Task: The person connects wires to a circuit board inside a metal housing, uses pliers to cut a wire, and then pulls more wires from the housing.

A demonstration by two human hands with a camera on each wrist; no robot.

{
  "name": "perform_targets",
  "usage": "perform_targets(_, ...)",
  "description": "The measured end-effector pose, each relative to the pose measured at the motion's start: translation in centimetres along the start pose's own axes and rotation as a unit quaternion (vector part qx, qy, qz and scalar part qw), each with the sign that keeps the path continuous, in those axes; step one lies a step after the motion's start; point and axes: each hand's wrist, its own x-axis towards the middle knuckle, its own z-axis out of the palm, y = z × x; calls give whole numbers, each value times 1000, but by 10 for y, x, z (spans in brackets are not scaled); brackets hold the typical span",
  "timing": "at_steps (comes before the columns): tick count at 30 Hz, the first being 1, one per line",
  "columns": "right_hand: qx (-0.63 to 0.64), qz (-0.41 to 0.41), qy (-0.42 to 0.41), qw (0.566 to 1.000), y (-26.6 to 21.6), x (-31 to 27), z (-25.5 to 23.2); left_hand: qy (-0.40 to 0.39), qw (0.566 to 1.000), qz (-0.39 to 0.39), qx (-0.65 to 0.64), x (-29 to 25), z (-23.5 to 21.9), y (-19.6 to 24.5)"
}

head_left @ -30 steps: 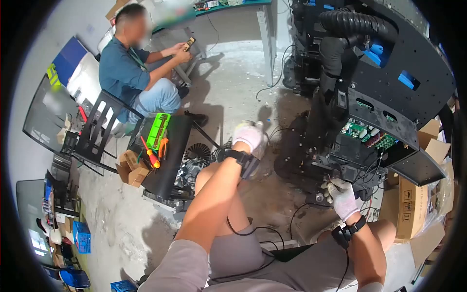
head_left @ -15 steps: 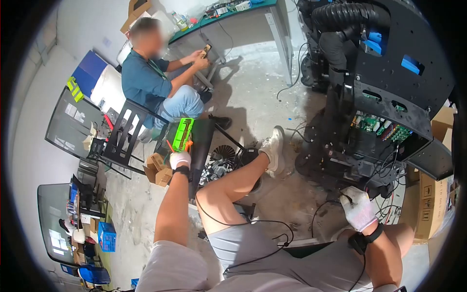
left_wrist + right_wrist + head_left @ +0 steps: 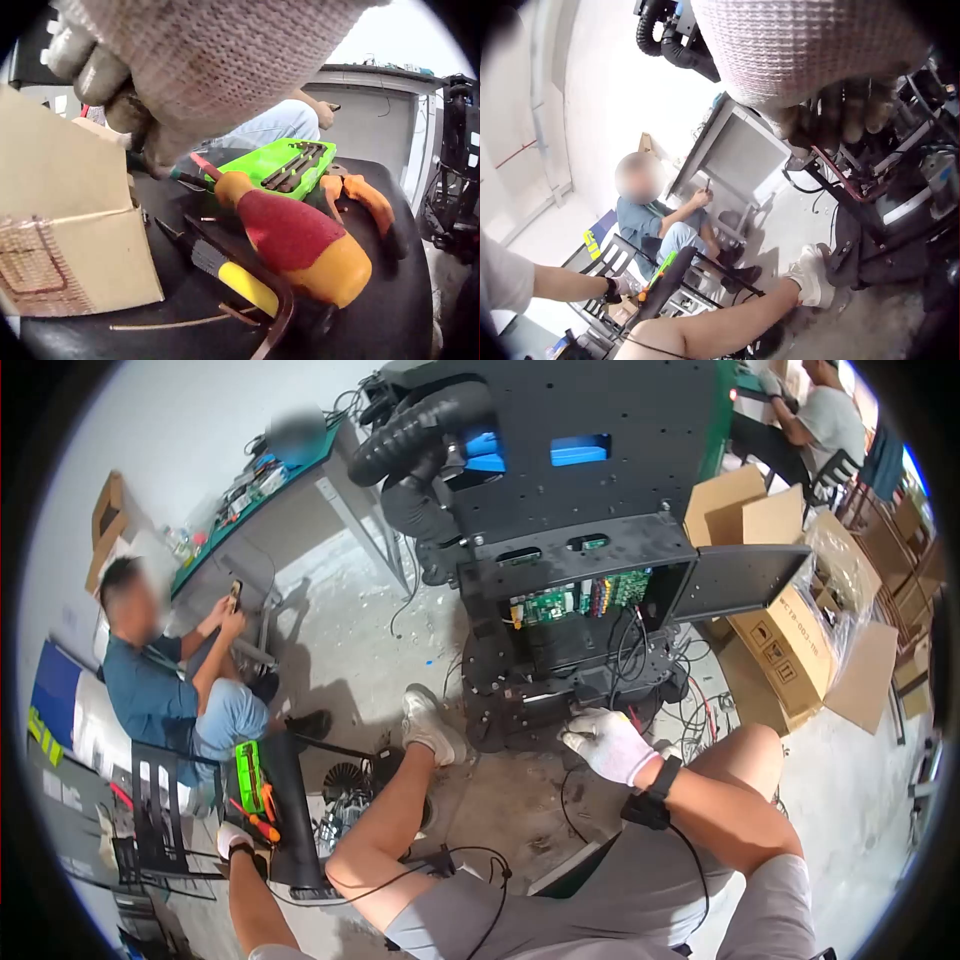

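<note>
In the head view my gloved left hand [image 3: 234,840] is at the black seat beside the green tray [image 3: 248,775]. The left wrist view shows my left hand [image 3: 217,67] with curled fingers pinching a thin teal-and-black tool [image 3: 189,178]. Near it lie a red-and-orange screwdriver [image 3: 300,240], a yellow-and-grey tool [image 3: 232,279], orange-handled pliers [image 3: 371,202] and the tray [image 3: 262,163] of hex keys. My gloved right hand [image 3: 612,745] is low before the black machine [image 3: 590,660]. In the right wrist view its curled fingers [image 3: 851,112] grip a reddish L-shaped rod [image 3: 840,176].
A seated person [image 3: 160,670] holds a phone behind the seat. An opened carton [image 3: 75,225] stands left of the tools. Large cartons [image 3: 780,650] are beside the machine's open panel [image 3: 740,582]. Cables hang below the circuit boards [image 3: 585,600]. Another person [image 3: 830,425] sits far right.
My left hand has moved from over the floor to the tools on the seat. My right hand stays low by the machine. The head view has swung to the right.
</note>
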Motion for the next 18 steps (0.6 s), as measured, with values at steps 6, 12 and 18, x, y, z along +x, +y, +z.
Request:
perform_targets(6,15,57,8,998,-4,10,-7,-29,999,2,29,15,-3,0)
perform_targets(12,204,175,132,954,-7,26,-17,9,1000,-3,-24,-8,-55,6)
perform_targets(18,444,280,197,828,18,58,-28,68,998,-8,0,-12,-98,13)
